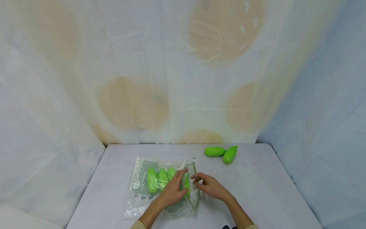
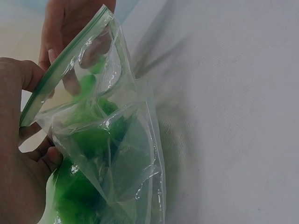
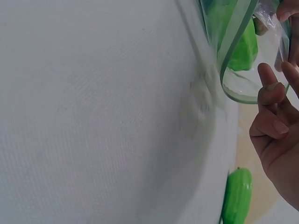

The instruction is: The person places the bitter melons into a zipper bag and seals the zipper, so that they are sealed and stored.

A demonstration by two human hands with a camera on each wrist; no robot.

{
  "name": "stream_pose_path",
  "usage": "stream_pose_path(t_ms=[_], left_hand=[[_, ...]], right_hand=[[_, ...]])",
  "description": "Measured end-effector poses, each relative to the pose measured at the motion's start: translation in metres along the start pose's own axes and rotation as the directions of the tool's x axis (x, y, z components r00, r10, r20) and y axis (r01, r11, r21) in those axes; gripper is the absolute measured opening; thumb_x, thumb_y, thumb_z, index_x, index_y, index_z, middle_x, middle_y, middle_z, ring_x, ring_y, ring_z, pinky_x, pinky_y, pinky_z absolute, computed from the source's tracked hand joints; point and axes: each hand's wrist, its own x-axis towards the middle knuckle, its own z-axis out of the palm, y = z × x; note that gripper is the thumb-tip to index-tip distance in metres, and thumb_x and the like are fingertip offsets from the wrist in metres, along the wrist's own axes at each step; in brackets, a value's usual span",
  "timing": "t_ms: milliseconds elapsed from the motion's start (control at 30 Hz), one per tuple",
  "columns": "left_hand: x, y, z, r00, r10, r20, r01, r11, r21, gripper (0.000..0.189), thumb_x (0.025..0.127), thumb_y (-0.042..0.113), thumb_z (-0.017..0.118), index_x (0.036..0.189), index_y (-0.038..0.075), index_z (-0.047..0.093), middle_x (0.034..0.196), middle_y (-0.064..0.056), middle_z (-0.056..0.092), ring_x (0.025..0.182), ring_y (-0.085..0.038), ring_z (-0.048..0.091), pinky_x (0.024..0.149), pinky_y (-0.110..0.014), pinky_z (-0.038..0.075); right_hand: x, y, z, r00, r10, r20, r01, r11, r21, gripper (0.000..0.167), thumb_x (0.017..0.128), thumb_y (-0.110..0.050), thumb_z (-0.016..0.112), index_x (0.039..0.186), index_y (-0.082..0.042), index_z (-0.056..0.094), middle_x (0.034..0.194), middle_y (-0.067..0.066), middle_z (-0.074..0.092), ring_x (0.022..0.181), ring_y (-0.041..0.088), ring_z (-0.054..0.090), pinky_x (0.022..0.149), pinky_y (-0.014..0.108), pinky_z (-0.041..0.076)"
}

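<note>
A clear zip bag (image 1: 140, 203) with a green zip strip lies on the table, its mouth gaping to the right. Several bright green, ribbed, gourd-like vegetables (image 1: 152, 180) lie side by side inside, seen through the film. My left hand (image 1: 172, 190) rests over the bag at its mouth, thumb and fingers spread apart along the zip edge (image 2: 60, 63). Just right of the opening is my right hand (image 1: 211, 187), fingers loosely bent and holding nothing. In the right wrist view, a green vegetable (image 3: 244, 49) shows inside the mouth, beyond the right fingertips.
Two more green vegetables, one lying sideways (image 1: 215, 151) and one slanted (image 1: 230, 155), touch or nearly touch at the back of the pale table (image 1: 266, 190). Patterned sheets (image 1: 183, 95) hang behind and on both sides. A small dark object (image 1: 226, 227) shows at the front edge.
</note>
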Motion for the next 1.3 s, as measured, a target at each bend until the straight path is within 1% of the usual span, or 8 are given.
stream_pose_path(t_ms=[167, 300, 500, 667, 800, 933, 1133, 1300], left_hand=[[0.0, 0.0, 0.0, 1.0, -0.001, -0.001, 0.001, 1.0, 0.001, 0.081, 0.086, 0.021, 0.065, 0.158, 0.019, 0.029, 0.149, 0.002, 0.044, 0.106, -0.012, 0.055, 0.087, -0.034, 0.051], [0.0, 0.0, 0.0, 1.0, -0.005, 0.0, 0.005, 1.0, 0.007, 0.081, 0.085, 0.021, 0.065, 0.158, 0.018, 0.03, 0.149, 0.002, 0.044, 0.113, -0.014, 0.056, 0.091, -0.037, 0.051], [0.0, -0.001, 0.001, 1.0, -0.002, -0.003, 0.002, 1.0, 0.015, 0.08, 0.084, 0.021, 0.065, 0.157, 0.014, 0.032, 0.147, 0.001, 0.046, 0.111, -0.015, 0.056, 0.089, -0.037, 0.051], [0.001, 0.0, 0.0, 1.0, -0.007, -0.005, 0.007, 1.0, 0.021, 0.081, 0.083, 0.022, 0.066, 0.156, 0.012, 0.033, 0.146, 0.001, 0.046, 0.114, -0.015, 0.057, 0.092, -0.037, 0.051], [0.001, 0.001, 0.0, 1.0, -0.006, -0.003, 0.006, 1.0, 0.024, 0.081, 0.083, 0.021, 0.066, 0.156, 0.011, 0.033, 0.146, 0.001, 0.046, 0.114, -0.015, 0.056, 0.091, -0.037, 0.051], [0.001, 0.002, 0.0, 1.0, -0.009, 0.004, 0.009, 1.0, 0.023, 0.081, 0.084, 0.022, 0.066, 0.157, 0.012, 0.033, 0.147, 0.0, 0.046, 0.113, -0.015, 0.056, 0.091, -0.036, 0.051], [0.001, 0.002, 0.0, 1.0, -0.017, 0.001, 0.017, 0.999, 0.032, 0.081, 0.084, 0.023, 0.066, 0.157, 0.017, 0.031, 0.147, 0.0, 0.046, 0.116, -0.016, 0.057, 0.093, -0.036, 0.05], [0.002, 0.002, 0.001, 1.0, -0.023, 0.008, 0.022, 0.999, 0.038, 0.081, 0.084, 0.023, 0.065, 0.157, 0.017, 0.031, 0.147, 0.0, 0.046, 0.112, -0.014, 0.056, 0.091, -0.035, 0.05]], right_hand=[[0.001, 0.0, -0.003, 1.0, -0.012, -0.02, 0.012, 1.0, -0.016, 0.034, 0.101, -0.019, 0.057, 0.133, -0.008, 0.06, 0.115, 0.011, 0.069, 0.085, 0.018, 0.06, 0.071, 0.027, 0.048], [0.001, 0.002, -0.005, 0.999, -0.025, -0.042, 0.025, 1.0, -0.011, 0.033, 0.101, -0.016, 0.057, 0.132, -0.007, 0.061, 0.115, 0.015, 0.069, 0.089, 0.022, 0.061, 0.072, 0.027, 0.048], [0.001, 0.003, -0.007, 0.988, -0.053, -0.143, 0.049, 0.998, -0.026, 0.029, 0.1, -0.015, 0.059, 0.128, -0.008, 0.064, 0.112, 0.012, 0.07, 0.088, 0.02, 0.061, 0.07, 0.026, 0.048], [0.001, 0.005, -0.011, 0.98, -0.041, -0.195, 0.033, 0.998, -0.045, 0.028, 0.099, -0.017, 0.061, 0.126, -0.009, 0.065, 0.107, 0.005, 0.069, 0.078, 0.016, 0.059, 0.064, 0.026, 0.048], [0.001, 0.007, -0.014, 0.977, -0.035, -0.211, 0.023, 0.998, -0.059, 0.028, 0.1, -0.019, 0.061, 0.126, -0.011, 0.065, 0.106, 0.0, 0.068, 0.08, 0.016, 0.059, 0.066, 0.026, 0.049], [0.0, 0.009, -0.018, 0.972, -0.036, -0.233, 0.024, 0.998, -0.052, 0.026, 0.099, -0.017, 0.062, 0.124, -0.012, 0.066, 0.106, 0.003, 0.069, 0.083, 0.021, 0.06, 0.068, 0.026, 0.049], [0.0, 0.018, -0.026, 0.961, 0.038, -0.275, -0.048, 0.998, -0.028, 0.024, 0.099, -0.02, 0.063, 0.123, -0.019, 0.066, 0.107, 0.005, 0.068, 0.08, 0.02, 0.059, 0.066, 0.027, 0.049], [-0.001, 0.029, -0.034, 0.939, 0.131, -0.319, -0.134, 0.991, 0.015, 0.028, 0.098, -0.024, 0.065, 0.125, -0.014, 0.067, 0.106, 0.001, 0.067, 0.074, 0.016, 0.055, 0.062, 0.027, 0.048]])
